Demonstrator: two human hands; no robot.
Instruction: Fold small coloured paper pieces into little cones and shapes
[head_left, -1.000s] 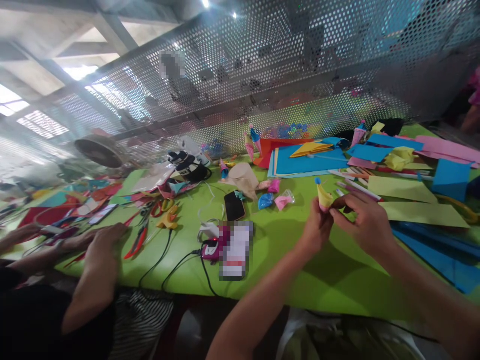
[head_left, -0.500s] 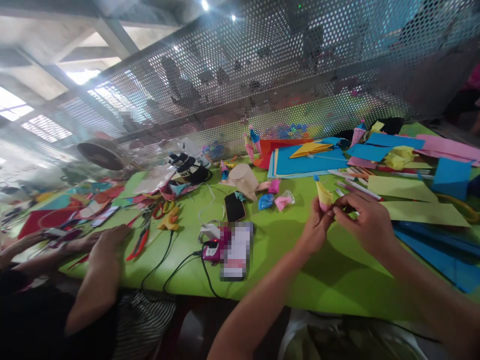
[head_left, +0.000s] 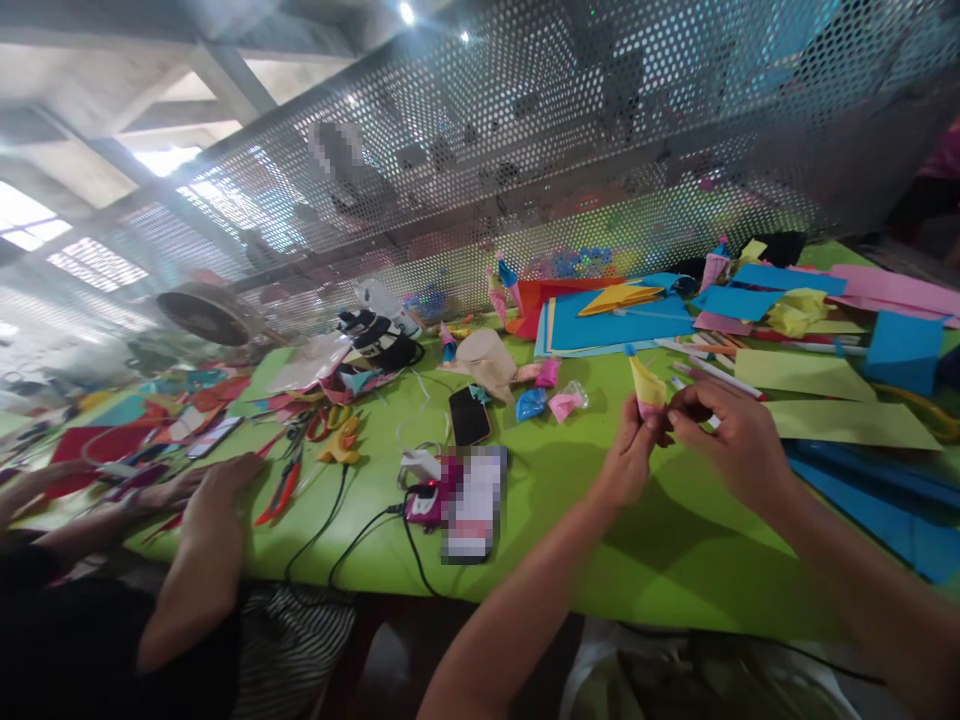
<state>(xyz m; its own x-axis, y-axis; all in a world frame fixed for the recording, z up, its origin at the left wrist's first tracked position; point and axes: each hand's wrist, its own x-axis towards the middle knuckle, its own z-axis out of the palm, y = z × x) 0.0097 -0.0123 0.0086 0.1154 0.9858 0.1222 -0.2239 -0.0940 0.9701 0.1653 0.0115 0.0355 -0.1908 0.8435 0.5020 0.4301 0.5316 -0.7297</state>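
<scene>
A small yellow-and-pink paper figure (head_left: 646,384) with a blue tip stands upright in my left hand (head_left: 628,455), its lower end pinched between thumb and fingers. Close beside it on the right, my right hand (head_left: 724,428) has its thumb and index finger drawn together near the figure's base. What those fingertips hold, if anything, is too small to make out. Blue (head_left: 532,404) and pink (head_left: 568,401) small wrapped pieces lie on the table left of my hands. Several pens (head_left: 724,382) lie just behind my right hand.
Yellow-green paper strips (head_left: 855,427) and blue sheets (head_left: 877,505) cover the right side of the green table (head_left: 555,560). A phone (head_left: 475,505), a power bank (head_left: 433,503) and cables lie left of me. Red-handled pliers (head_left: 279,497) lie near a co-worker's arm (head_left: 199,530).
My right fingertips have shifted slightly beside the paper figure's base. The figure stays in my left hand. The co-worker's far hand at the left has moved slightly.
</scene>
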